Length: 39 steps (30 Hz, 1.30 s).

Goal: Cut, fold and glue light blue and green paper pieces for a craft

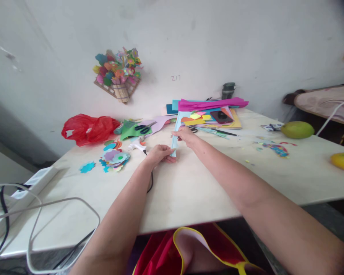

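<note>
Both hands hold a light blue paper strip (176,130) above the middle of the table. My left hand (162,153) pinches its near end, thumb on top and fingers underneath. Further up the strip, my right hand (185,134) is closed on it as well. The strip's far end runs up toward the pile of coloured sheets. Left of my left hand lies a white glue gun (137,146), its black cord passing under my wrist. A stack of paper flower cutouts (114,157) sits further left, with one blue flower cutout (87,167) apart from it.
Black-handled scissors (143,129) lie on green and lilac paper near a red plastic bag (88,128). A phone (221,117) rests on the coloured sheets (212,104). A green mango (297,130) lies at right. A power strip (36,185) with looping cables lines the left edge.
</note>
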Available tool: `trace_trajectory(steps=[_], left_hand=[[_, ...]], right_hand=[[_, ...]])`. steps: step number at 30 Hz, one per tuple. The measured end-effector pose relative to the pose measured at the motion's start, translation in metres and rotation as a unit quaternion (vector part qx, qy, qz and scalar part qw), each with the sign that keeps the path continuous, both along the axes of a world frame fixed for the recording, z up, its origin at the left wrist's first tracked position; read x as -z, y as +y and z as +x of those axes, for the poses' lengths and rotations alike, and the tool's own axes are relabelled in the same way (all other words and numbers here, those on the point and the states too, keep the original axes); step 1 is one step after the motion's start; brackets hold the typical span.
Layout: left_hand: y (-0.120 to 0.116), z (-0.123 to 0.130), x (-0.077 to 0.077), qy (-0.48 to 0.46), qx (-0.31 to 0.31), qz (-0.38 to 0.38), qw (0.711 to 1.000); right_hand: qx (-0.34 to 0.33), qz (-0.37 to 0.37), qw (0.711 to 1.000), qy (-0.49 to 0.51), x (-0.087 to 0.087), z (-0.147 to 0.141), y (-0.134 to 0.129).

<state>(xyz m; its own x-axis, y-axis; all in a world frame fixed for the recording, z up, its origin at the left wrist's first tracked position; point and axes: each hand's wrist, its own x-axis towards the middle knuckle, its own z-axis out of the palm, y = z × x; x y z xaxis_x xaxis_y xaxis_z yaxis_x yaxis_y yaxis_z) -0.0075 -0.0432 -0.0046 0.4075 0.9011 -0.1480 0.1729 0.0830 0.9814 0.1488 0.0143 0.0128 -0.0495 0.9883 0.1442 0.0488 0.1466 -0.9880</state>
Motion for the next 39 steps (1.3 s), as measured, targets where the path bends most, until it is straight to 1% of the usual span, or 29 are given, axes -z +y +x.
trace_trajectory(steps=[3, 6, 9, 12, 16, 18, 22, 25, 28, 31, 35, 39], left_hand=[[0.000, -0.001, 0.000, -0.020, 0.011, -0.015, 1.000], [0.000, 0.000, -0.004, -0.015, 0.019, -0.007, 1.000], [-0.001, 0.002, -0.006, -0.005, 0.004, 0.007, 1.000], [0.000, 0.002, -0.003, -0.021, -0.011, 0.002, 1.000], [0.003, -0.001, 0.004, -0.045, -0.001, -0.013, 0.999], [0.004, -0.003, 0.005, -0.042, 0.005, -0.011, 0.999], [0.001, -0.004, -0.001, -0.009, 0.022, 0.012, 1.000], [-0.002, -0.003, -0.005, 0.014, 0.029, 0.045, 0.998], [-0.005, -0.001, -0.007, 0.036, 0.026, 0.076, 0.996], [-0.007, 0.002, -0.006, 0.038, 0.024, 0.099, 0.994], [-0.008, 0.003, -0.006, 0.017, 0.023, 0.098, 0.995], [-0.003, 0.001, -0.003, 0.024, -0.024, 0.113, 0.993]], right_hand=[[0.005, 0.007, 1.000, -0.002, -0.001, 0.000, -0.001], [0.012, 0.012, 1.000, -0.007, -0.002, -0.001, -0.002], [0.027, 0.016, 0.999, -0.009, -0.003, -0.002, -0.002], [0.039, 0.020, 0.999, -0.004, -0.003, -0.001, 0.001], [0.051, 0.023, 0.998, 0.008, -0.004, 0.004, 0.005], [0.053, 0.024, 0.998, 0.012, -0.004, 0.006, 0.006], [0.047, 0.020, 0.999, 0.012, -0.004, 0.005, 0.004], [0.059, 0.014, 0.998, 0.004, -0.002, 0.004, 0.003], [0.064, 0.007, 0.998, -0.002, 0.001, 0.003, 0.003], [0.054, 0.003, 0.998, 0.006, 0.002, 0.004, 0.002], [0.030, -0.004, 0.999, 0.018, 0.002, 0.003, 0.000], [-0.034, -0.023, 0.999, 0.012, 0.006, -0.003, 0.000]])
